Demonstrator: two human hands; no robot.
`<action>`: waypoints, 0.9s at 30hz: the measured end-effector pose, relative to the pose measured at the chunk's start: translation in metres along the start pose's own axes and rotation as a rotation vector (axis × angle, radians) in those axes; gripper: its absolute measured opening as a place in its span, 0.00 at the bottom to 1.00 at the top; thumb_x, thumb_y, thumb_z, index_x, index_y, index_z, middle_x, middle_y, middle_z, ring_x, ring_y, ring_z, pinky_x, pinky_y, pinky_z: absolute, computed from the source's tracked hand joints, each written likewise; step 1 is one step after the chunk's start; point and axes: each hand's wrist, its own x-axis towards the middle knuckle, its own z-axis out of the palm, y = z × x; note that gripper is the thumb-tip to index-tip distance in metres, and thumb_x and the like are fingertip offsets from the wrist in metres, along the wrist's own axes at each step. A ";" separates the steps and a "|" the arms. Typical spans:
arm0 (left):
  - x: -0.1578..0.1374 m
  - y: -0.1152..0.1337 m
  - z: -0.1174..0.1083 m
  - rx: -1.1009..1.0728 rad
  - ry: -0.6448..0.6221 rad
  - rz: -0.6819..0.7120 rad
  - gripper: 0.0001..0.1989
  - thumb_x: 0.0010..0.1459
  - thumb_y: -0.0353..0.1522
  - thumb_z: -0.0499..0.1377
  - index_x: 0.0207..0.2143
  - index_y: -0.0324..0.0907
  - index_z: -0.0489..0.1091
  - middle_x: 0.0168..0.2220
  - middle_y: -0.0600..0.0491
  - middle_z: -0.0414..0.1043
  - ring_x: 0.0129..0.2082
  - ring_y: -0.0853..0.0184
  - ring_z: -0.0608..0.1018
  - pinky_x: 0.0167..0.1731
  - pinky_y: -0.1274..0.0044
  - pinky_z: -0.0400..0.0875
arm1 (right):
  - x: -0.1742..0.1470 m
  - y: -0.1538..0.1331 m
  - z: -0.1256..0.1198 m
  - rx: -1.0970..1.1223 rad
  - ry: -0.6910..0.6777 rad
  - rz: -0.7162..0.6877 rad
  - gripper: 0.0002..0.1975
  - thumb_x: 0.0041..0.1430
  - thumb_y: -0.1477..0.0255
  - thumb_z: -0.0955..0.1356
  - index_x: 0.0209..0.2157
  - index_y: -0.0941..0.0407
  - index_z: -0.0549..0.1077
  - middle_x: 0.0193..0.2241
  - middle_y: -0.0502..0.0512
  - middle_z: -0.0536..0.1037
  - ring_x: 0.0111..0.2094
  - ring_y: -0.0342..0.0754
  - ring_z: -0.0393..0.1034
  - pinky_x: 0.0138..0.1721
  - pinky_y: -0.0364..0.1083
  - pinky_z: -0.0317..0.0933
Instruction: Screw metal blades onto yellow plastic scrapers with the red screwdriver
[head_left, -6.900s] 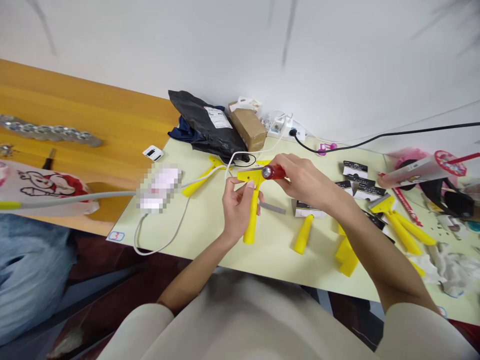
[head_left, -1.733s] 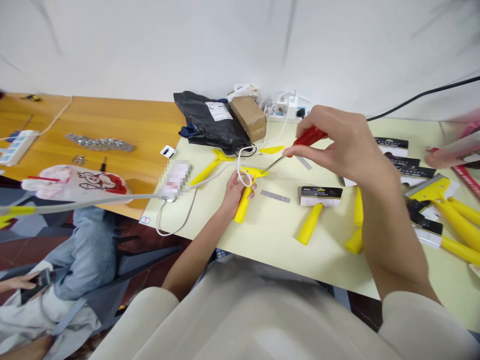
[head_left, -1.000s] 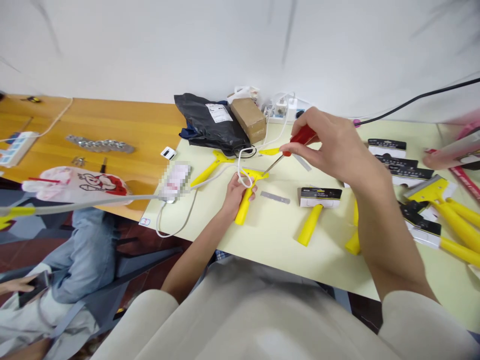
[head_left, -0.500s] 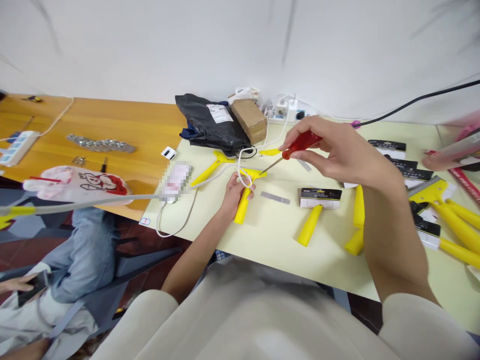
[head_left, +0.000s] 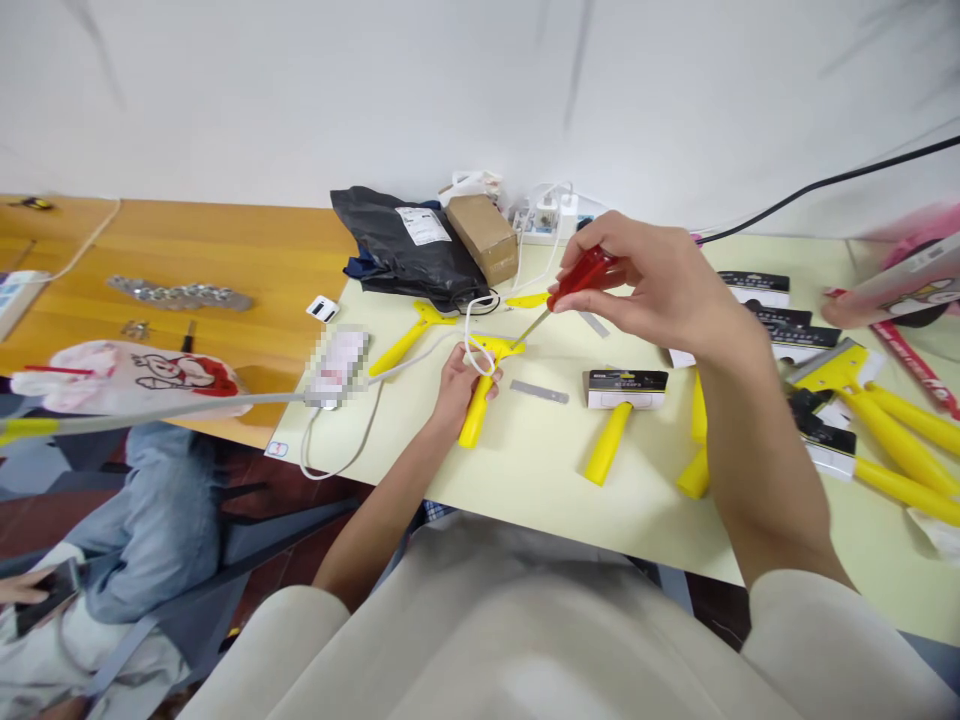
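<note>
My left hand [head_left: 457, 385] is closed around the neck of a yellow scraper [head_left: 474, 415], whose wide head points away from me. In my right hand [head_left: 637, 275] is a screwdriver [head_left: 581, 280] with a red handle, gripped between thumb and fingers. Its shaft slants down to the left, and the tip meets the right part of the scraper's head. A loop of white cable hangs across the view in front of that head. Just right of the scraper lies a flat metal blade [head_left: 540, 391]; another blade [head_left: 594, 324] is partly behind my right hand.
Another yellow scraper [head_left: 401, 345] lies to the left, by a blurred-out phone [head_left: 337, 367]. Carded scrapers [head_left: 626, 390] lie to the right, several more beyond my forearm. At the back are a black plastic bag [head_left: 409, 250] and a cardboard box [head_left: 482, 238]. Someone sits at left.
The whole view has shifted slightly, so the table things appear farther left. My right hand has turned a little on the screwdriver, whose tip stays at the scraper's head. My left hand keeps its hold.
</note>
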 end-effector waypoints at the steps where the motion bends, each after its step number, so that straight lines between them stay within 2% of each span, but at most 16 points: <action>1: 0.000 0.000 0.000 0.004 -0.005 0.004 0.22 0.52 0.33 0.74 0.40 0.46 0.63 0.38 0.55 0.74 0.27 0.72 0.77 0.18 0.83 0.62 | 0.000 0.001 0.002 -0.015 0.033 -0.006 0.13 0.64 0.59 0.76 0.47 0.44 0.76 0.45 0.52 0.83 0.44 0.56 0.82 0.49 0.58 0.80; 4: -0.001 -0.001 0.001 0.004 -0.013 0.016 0.22 0.52 0.33 0.74 0.40 0.46 0.63 0.39 0.54 0.74 0.27 0.72 0.78 0.17 0.82 0.62 | 0.002 0.007 0.007 -0.097 0.107 -0.011 0.18 0.59 0.52 0.77 0.46 0.44 0.76 0.41 0.51 0.84 0.43 0.58 0.82 0.46 0.59 0.79; 6: -0.002 -0.001 0.000 0.003 -0.014 0.017 0.22 0.52 0.32 0.74 0.40 0.46 0.63 0.38 0.55 0.74 0.28 0.72 0.78 0.17 0.83 0.62 | 0.002 0.011 0.009 -0.140 0.127 -0.005 0.19 0.59 0.50 0.77 0.45 0.44 0.75 0.40 0.52 0.84 0.44 0.60 0.81 0.47 0.60 0.78; 8: -0.001 -0.001 0.000 0.000 -0.018 0.017 0.22 0.53 0.32 0.73 0.40 0.46 0.63 0.37 0.55 0.73 0.28 0.72 0.77 0.17 0.83 0.62 | 0.003 0.010 0.008 -0.140 0.105 -0.003 0.19 0.60 0.52 0.77 0.47 0.45 0.74 0.44 0.53 0.84 0.45 0.59 0.80 0.48 0.60 0.77; 11: 0.000 -0.001 -0.002 -0.015 -0.019 0.022 0.21 0.53 0.31 0.73 0.39 0.46 0.63 0.37 0.55 0.73 0.28 0.73 0.76 0.18 0.83 0.62 | 0.001 0.001 0.005 -0.046 -0.006 -0.001 0.18 0.63 0.58 0.76 0.51 0.44 0.72 0.52 0.54 0.82 0.48 0.58 0.79 0.51 0.60 0.77; 14: 0.001 -0.001 -0.002 -0.028 -0.008 0.014 0.21 0.53 0.31 0.73 0.39 0.46 0.62 0.36 0.56 0.72 0.28 0.73 0.76 0.17 0.84 0.62 | -0.002 -0.008 0.004 0.022 -0.067 -0.004 0.14 0.65 0.66 0.73 0.51 0.45 0.73 0.52 0.53 0.82 0.49 0.57 0.80 0.54 0.60 0.78; 16: 0.002 0.000 -0.002 -0.031 -0.005 0.004 0.21 0.52 0.32 0.73 0.39 0.46 0.62 0.37 0.56 0.72 0.28 0.73 0.76 0.18 0.84 0.62 | -0.002 -0.010 0.006 0.024 -0.057 -0.013 0.14 0.64 0.68 0.73 0.51 0.44 0.74 0.49 0.52 0.82 0.48 0.56 0.81 0.53 0.59 0.78; 19: 0.002 0.000 -0.002 -0.035 0.003 -0.002 0.21 0.52 0.31 0.73 0.39 0.46 0.63 0.38 0.55 0.73 0.28 0.73 0.76 0.18 0.83 0.62 | 0.000 -0.005 0.011 0.011 -0.011 -0.015 0.14 0.63 0.67 0.74 0.50 0.43 0.76 0.44 0.50 0.84 0.45 0.57 0.83 0.50 0.59 0.79; 23: 0.002 0.000 -0.002 -0.025 0.020 0.002 0.22 0.52 0.32 0.74 0.39 0.46 0.61 0.38 0.55 0.73 0.28 0.73 0.76 0.18 0.83 0.63 | 0.003 0.002 0.017 -0.035 0.020 -0.003 0.10 0.64 0.65 0.75 0.46 0.45 0.77 0.42 0.50 0.85 0.44 0.58 0.82 0.51 0.61 0.77; 27: 0.001 0.000 -0.002 0.037 -0.001 0.020 0.23 0.54 0.34 0.73 0.41 0.46 0.61 0.35 0.57 0.73 0.27 0.72 0.77 0.17 0.83 0.64 | 0.002 -0.004 0.011 -0.043 0.074 -0.017 0.11 0.64 0.65 0.76 0.46 0.47 0.75 0.41 0.52 0.85 0.43 0.57 0.82 0.49 0.60 0.78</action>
